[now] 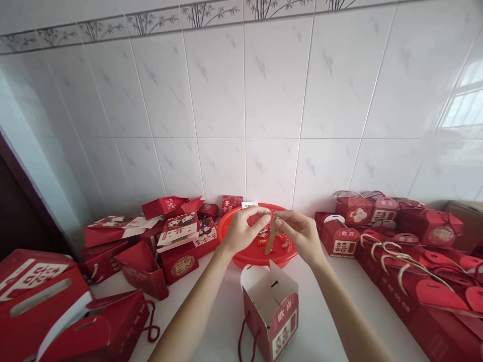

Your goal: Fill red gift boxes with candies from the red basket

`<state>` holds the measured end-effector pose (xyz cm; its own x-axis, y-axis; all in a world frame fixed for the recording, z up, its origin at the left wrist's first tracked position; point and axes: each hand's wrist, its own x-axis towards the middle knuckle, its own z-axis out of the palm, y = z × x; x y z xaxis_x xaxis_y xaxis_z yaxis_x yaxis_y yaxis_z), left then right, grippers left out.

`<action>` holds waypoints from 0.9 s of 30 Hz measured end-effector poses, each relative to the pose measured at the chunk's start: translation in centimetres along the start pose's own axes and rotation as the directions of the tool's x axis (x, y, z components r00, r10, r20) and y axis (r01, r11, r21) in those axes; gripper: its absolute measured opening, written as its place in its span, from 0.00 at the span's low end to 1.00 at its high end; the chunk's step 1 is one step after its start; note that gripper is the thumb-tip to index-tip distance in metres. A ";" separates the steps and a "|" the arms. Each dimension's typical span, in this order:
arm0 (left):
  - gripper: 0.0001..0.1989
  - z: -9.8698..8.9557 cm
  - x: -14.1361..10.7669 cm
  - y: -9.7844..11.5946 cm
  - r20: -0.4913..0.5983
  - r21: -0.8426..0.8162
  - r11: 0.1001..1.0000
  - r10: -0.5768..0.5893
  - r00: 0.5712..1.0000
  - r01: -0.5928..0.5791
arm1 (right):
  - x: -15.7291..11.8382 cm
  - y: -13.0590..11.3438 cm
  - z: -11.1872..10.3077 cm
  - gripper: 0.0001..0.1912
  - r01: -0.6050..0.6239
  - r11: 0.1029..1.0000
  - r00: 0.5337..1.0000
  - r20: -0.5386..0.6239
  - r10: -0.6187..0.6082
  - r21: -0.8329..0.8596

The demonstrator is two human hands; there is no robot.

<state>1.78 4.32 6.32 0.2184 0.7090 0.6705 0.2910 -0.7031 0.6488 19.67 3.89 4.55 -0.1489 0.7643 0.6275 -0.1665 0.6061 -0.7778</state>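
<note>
Both hands are raised over a red plastic basket that holds small red packets. A flat brown strip hangs between the hands. My right hand has its thumb and fingertips pinched at the strip's upper end. My left hand is beside it, its thumb and fingers curved with a gap between them and nothing seen in them. Below the hands stands an open red box with a white inside and a dark red cord on its left side.
Open red boxes lie in a loose heap on the left of the white table. Closed red boxes with cord handles stand in rows on the right. A tiled wall rises behind.
</note>
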 end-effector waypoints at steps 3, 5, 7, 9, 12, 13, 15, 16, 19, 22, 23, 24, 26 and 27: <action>0.10 0.0 -0.2 0.6 -0.040 -0.049 0.998 0.039 0.998 -0.041 | -0.7 -0.8 0.3 0.11 -0.007 0.998 0.996 0.084 0.013 -0.069; 0.09 -0.2 -0.4 1.0 -0.011 -0.052 0.996 0.078 0.997 -0.079 | -0.9 -1.3 0.4 0.10 -0.007 0.995 0.994 0.105 0.018 -0.099; 0.09 -0.4 -0.5 1.4 0.028 -0.059 0.993 0.101 0.994 -0.100 | -1.0 -1.5 0.3 0.09 0.017 0.994 0.996 0.089 -0.008 -0.106; 0.08 -0.7 -0.6 1.7 0.058 -0.069 0.992 0.111 0.992 -0.107 | -1.0 -1.7 0.1 0.08 0.045 0.994 0.997 0.069 -0.038 -0.098; 0.08 -1.0 -0.7 2.1 0.092 -0.063 0.992 0.113 0.989 -0.108 | -1.0 -2.0 -0.1 0.07 0.047 0.996 0.996 0.074 -0.042 -0.071; 0.08 -1.0 -0.8 2.2 0.101 -0.058 0.992 0.114 0.988 -0.108 | -1.0 -2.1 -0.1 0.07 0.041 0.997 0.996 0.083 -0.036 -0.062; 0.08 -1.1 -0.9 2.5 0.120 -0.051 0.992 0.121 0.985 -0.115 | -1.2 -2.3 0.0 0.07 0.039 0.998 0.995 0.093 -0.034 -0.047; 0.09 -1.0 -0.9 2.6 0.125 -0.048 0.992 0.126 0.984 -0.120 | -1.3 -2.4 0.0 0.08 0.041 0.998 0.995 0.093 -0.037 -0.045; 0.10 -1.0 -1.1 3.0 0.130 -0.029 0.992 0.129 0.983 -0.126 | -1.4 -2.6 0.1 0.09 0.041 0.998 0.995 0.097 -0.036 -0.045; 0.11 -0.9 -1.3 3.3 0.158 -0.040 0.993 0.119 0.980 -0.114 | -1.3 -2.8 0.1 0.10 0.018 1.000 0.995 0.093 -0.018 0.001; 0.11 -0.9 -1.3 3.4 0.173 -0.057 0.993 0.114 0.978 -0.106 | -1.3 -2.9 0.1 0.11 0.006 1.000 0.996 0.091 -0.008 0.025; 0.11 -0.9 -1.3 3.5 0.188 -0.073 0.993 0.108 0.976 -0.096 | -1.2 -3.0 0.0 0.12 -0.007 0.999 0.996 0.089 0.003 0.048; 0.11 -0.8 -1.4 3.6 0.203 -0.091 0.993 0.096 0.974 -0.079 | -1.1 -3.1 -0.1 0.13 -0.039 0.996 0.995 0.099 0.031 0.080; 0.12 -0.7 -1.4 3.7 0.206 -0.088 0.994 0.089 0.975 -0.072 | -1.1 -3.2 -0.1 0.14 -0.055 0.995 0.993 0.108 0.045 0.088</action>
<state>1.87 0.74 8.03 0.4303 0.6396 0.6370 0.1919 -0.7543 0.6278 20.52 1.12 6.33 -0.2610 0.7625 0.5920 -0.2430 0.5416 -0.8047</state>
